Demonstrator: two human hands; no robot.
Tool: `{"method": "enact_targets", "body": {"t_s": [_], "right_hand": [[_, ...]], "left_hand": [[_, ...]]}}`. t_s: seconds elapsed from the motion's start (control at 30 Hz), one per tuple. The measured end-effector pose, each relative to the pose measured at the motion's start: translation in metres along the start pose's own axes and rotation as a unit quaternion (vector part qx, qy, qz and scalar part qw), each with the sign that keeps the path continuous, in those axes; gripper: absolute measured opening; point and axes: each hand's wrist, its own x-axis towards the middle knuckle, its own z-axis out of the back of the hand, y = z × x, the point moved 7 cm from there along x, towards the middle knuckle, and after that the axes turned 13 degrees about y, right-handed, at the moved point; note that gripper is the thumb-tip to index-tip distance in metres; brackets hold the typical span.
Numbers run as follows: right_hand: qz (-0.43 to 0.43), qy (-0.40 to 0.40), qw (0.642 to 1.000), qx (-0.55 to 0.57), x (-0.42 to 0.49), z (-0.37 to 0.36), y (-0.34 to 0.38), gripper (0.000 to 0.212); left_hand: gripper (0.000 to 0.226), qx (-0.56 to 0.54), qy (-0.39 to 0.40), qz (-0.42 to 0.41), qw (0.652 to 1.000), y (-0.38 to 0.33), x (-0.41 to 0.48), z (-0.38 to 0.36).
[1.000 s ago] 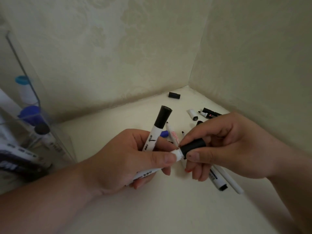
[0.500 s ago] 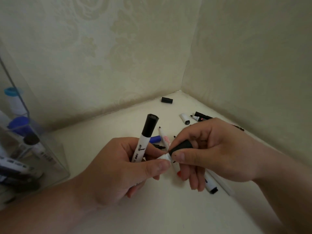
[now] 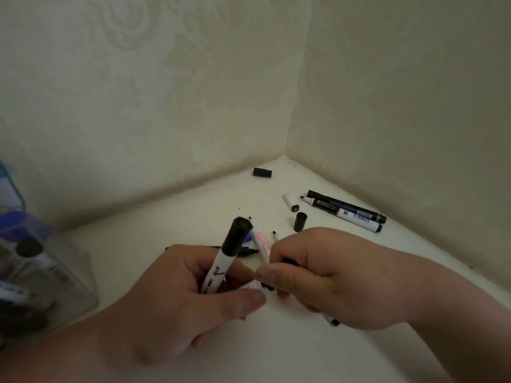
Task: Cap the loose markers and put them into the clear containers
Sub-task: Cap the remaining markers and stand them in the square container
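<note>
Pinching the small black plastic cap point(image 3: 288, 262) in my right hand point(image 3: 326, 275), I should push it squarely onto the white marker barrel point(image 3: 252, 286) my left hand point(image 3: 177, 294) grips in the near middle, alongside a black-capped white marker point(image 3: 221, 268), with the clear plastic container point(image 3: 69, 272) at far left.

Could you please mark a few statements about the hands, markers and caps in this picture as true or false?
1. The left hand holds a capped marker. True.
2. A loose black cap lies near the corner of the walls. True.
3. The clear container stands at the right. False: it stands at the left.
4. The right hand is empty. False: it pinches a small cap.
5. A pair of markers lies by the right wall. True.
</note>
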Motion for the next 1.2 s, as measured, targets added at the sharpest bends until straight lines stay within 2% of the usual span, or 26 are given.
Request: {"method": "enact_targets", "body": {"t_s": [0.07, 0.13, 0.17, 0.23, 0.3, 0.33, 0.4, 0.47, 0.63, 0.7, 0.77, 0.83, 0.87, 1.0, 1.07, 1.2], "right_hand": [[0.014, -0.004, 0.999, 0.041, 0.001, 0.002, -0.003, 0.039], [0.034, -0.019, 0.995, 0.087, -0.002, 0.010, -0.009, 0.044], [0.038, -0.049, 0.992, 0.109, -0.006, 0.020, -0.016, 0.044], [0.031, -0.159, 0.975, 0.149, -0.021, 0.049, -0.041, 0.039], [-0.022, -0.267, 0.953, 0.141, -0.040, 0.077, -0.075, 0.020], [-0.067, -0.288, 0.949, 0.113, -0.046, 0.085, -0.090, 0.011], [-0.165, -0.259, 0.951, 0.036, -0.046, 0.087, -0.112, 0.009], [-0.221, -0.205, 0.953, -0.019, -0.036, 0.079, -0.121, 0.011], [-0.256, -0.160, 0.950, -0.076, -0.017, 0.067, -0.122, 0.010], [-0.254, -0.183, 0.947, -0.074, -0.018, 0.071, -0.120, 0.015], [-0.234, -0.258, 0.936, -0.054, -0.024, 0.081, -0.117, 0.022], [-0.207, -0.354, 0.910, -0.053, -0.030, 0.094, -0.115, 0.016], [-0.213, -0.373, 0.901, -0.062, -0.028, 0.097, -0.118, 0.013], [-0.275, -0.291, 0.914, -0.060, -0.005, 0.089, -0.141, 0.027], [-0.272, -0.287, 0.918, -0.040, -0.001, 0.089, -0.146, 0.029], [-0.251, -0.301, 0.919, -0.038, 0.002, 0.091, -0.147, 0.030]], "left_hand": [[0.025, -0.017, -0.008, -0.003, 1.000, 0.002, 0.003, 0.002], [0.033, -0.029, -0.005, -0.008, 1.000, 0.003, 0.005, 0.002], [0.034, -0.035, -0.004, -0.010, 0.999, 0.004, 0.006, 0.001], [0.025, -0.063, -0.013, -0.009, 0.998, 0.006, 0.007, 0.003], [0.032, -0.104, -0.031, -0.019, 0.994, 0.008, 0.008, 0.005], [0.037, -0.115, -0.037, -0.027, 0.992, 0.009, 0.008, 0.006], [0.038, -0.123, -0.045, -0.037, 0.991, 0.010, 0.009, 0.006], [0.041, -0.136, -0.052, -0.039, 0.989, 0.012, 0.010, 0.008], [0.058, -0.180, -0.084, -0.067, 0.978, 0.016, 0.012, 0.010], [0.059, -0.179, -0.086, -0.073, 0.977, 0.014, 0.013, 0.010], [0.058, -0.174, -0.086, -0.078, 0.978, 0.013, 0.013, 0.010], [0.049, -0.149, -0.090, -0.078, 0.982, 0.012, 0.013, 0.009], [0.044, -0.136, -0.094, -0.073, 0.983, 0.011, 0.012, 0.009], [0.039, -0.103, -0.105, -0.059, 0.987, 0.010, 0.011, 0.008], [0.038, -0.093, -0.100, -0.053, 0.989, 0.010, 0.010, 0.008], [0.020, -0.123, -0.095, -0.038, 0.987, 0.013, 0.013, 0.007]]}}
